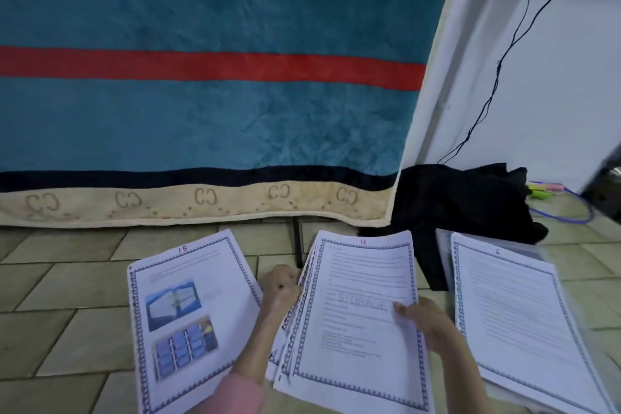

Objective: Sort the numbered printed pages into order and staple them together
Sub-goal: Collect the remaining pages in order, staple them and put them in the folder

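Note:
Three lots of bordered printed pages lie before me on the tiled floor. At the left lies a page (188,323) numbered 15 with photos on it. In the middle is a stack (356,339) topped by page 11 with a "STORAGE" watermark. My left hand (280,289) grips the stack's left edge, fingers curled around the sheets. My right hand (426,319) pinches the top sheet's right edge, thumb on the paper. At the right a third pile (524,319), its top numbered in red, lies untouched. No stapler shows.
A teal blanket (208,104) with a red stripe hangs straight ahead down to the floor. A black cloth heap (463,202) sits behind the right pile. A black cable (497,77) runs down the white wall. Coloured markers and a blue cord (551,202) lie far right.

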